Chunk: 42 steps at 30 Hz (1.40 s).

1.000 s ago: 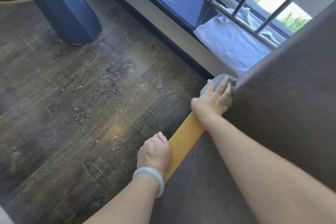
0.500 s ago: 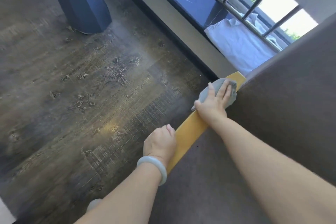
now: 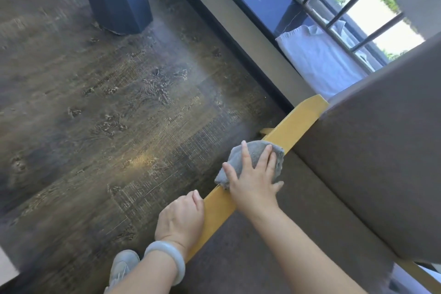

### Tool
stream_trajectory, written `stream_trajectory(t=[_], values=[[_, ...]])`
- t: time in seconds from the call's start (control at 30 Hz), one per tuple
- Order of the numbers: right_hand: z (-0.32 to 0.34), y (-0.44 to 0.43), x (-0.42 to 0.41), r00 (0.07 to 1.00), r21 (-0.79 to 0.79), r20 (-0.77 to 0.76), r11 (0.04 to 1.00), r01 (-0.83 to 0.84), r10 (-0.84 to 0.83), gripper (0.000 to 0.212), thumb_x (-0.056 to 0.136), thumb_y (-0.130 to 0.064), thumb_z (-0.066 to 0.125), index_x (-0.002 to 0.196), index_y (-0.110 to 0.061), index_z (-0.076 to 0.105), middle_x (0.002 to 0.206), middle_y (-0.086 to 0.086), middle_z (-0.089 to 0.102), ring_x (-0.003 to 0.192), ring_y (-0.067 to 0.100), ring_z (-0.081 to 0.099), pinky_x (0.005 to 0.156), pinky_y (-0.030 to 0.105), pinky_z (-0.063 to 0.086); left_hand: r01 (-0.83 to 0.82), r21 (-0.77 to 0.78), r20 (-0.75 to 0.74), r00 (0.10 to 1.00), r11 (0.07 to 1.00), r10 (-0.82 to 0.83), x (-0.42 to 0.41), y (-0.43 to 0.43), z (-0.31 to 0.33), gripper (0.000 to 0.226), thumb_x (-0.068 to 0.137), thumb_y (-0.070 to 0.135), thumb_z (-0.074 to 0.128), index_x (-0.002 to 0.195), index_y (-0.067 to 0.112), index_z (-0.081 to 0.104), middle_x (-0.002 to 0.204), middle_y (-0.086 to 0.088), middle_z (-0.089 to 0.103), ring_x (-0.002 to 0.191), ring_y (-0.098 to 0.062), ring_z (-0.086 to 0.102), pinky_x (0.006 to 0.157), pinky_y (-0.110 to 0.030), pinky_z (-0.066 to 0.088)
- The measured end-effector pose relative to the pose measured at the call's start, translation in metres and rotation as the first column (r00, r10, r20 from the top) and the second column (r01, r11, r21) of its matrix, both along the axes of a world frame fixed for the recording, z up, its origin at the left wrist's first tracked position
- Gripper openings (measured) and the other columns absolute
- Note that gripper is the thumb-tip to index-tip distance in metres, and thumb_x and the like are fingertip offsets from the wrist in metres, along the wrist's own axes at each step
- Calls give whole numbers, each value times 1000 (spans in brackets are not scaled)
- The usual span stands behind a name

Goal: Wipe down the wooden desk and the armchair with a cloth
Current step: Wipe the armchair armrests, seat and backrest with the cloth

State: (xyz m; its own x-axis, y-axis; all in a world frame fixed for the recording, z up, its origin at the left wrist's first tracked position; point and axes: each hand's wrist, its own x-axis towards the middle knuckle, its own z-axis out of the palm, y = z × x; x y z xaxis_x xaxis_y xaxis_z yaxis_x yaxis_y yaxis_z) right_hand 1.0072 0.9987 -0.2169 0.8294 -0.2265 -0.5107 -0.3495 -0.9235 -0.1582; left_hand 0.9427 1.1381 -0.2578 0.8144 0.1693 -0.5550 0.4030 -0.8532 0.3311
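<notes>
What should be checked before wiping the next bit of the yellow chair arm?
1. Cloth sits on the armrest: ok.
2. Right hand presses the cloth with spread fingers: ok.
3. Left hand holds the armrest's outer edge, apart from the cloth: ok.
4. Armrest beyond the cloth has nothing lying on it: ok.
5. Cloth's wiping side is clean: cannot tell.
</notes>
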Motion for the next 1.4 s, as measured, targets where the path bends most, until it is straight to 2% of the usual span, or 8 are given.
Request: stream_trajectory(t=[0.1, 0.27, 0.4, 0.53, 0.83, 0.97, 1.13, 1.4], values=[[10, -26, 18, 965, -253, 166, 955, -158, 204, 60, 98, -52, 29, 153, -31, 19, 162, 11, 11, 149, 33, 4, 113, 64, 6, -16, -12, -14, 1000, 1000, 16, 2, -1, 0, 42, 100, 35, 14, 74, 26, 46, 79, 3, 63, 70, -20, 52, 65, -30, 33], [-8, -64, 34, 662, -96, 237, 695, -712, 711, 48, 99, -34, 30, 131, -14, 59, 145, 9, 50, 141, 27, 37, 117, 46, 11, -18, -5, 13, 1000, 1000, 18, 1, 0, 1, 41, 100, 35, 14, 73, 27, 43, 84, 2, 65, 70, -19, 53, 65, -30, 34], [-24, -111, 90, 861, -117, 361, 934, -338, 357, 48, 99, -30, 27, 133, -12, 56, 153, 9, 37, 147, 25, 22, 121, 43, 1, -26, -16, 15, 1000, 1000, 26, 1, -1, -1, 40, 99, 36, 13, 69, 28, 39, 70, 8, 52, 64, -15, 43, 64, -30, 33], [-31, -66, 64, 885, -35, 464, 999, -30, 43, 41, 101, -23, 39, 138, -14, 51, 159, 9, 24, 149, 26, 13, 120, 49, 1, -27, -20, 14, 1000, 999, 27, 1, -1, -1, 42, 98, 36, 12, 64, 28, 35, 63, 11, 41, 62, -14, 42, 63, -30, 32], [-33, -74, 33, 789, -108, 413, 885, -454, 455, 52, 98, -34, 28, 139, -14, 51, 158, 13, 27, 147, 30, 19, 121, 45, 4, 11, 13, 1, 1000, 1000, -11, 3, 1, 1, 47, 100, 34, 14, 83, 24, 56, 84, 2, 66, 68, -16, 45, 66, -29, 34], [-34, -109, 99, 897, -49, 424, 992, -113, 123, 46, 101, -28, 29, 143, -15, 44, 162, 11, 13, 150, 27, 6, 121, 42, -7, 13, 11, 0, 1000, 1000, -13, 3, 0, 0, 44, 100, 34, 13, 78, 25, 50, 88, 1, 67, 68, -15, 44, 67, -29, 34], [-36, -22, 11, 838, 104, 527, 990, 99, -139, 51, 99, -23, 33, 148, -10, 36, 160, 18, 15, 149, 35, 9, 121, 51, 4, 45, 13, 27, 999, 999, -46, 2, -1, -2, 52, 101, 34, 14, 92, 19, 63, 93, -3, 69, 74, -20, 54, 68, -29, 33], [-27, -29, -26, 892, -96, 327, 950, -299, 313, 55, 101, -31, 25, 154, -16, 20, 162, 15, 7, 150, 29, 3, 120, 51, 1, 48, -23, 69, 997, 999, -47, -1, 1, 3, 55, 102, 33, 16, 94, 13, 67, 95, -11, 70, 90, -31, 64, 73, -34, 40]])
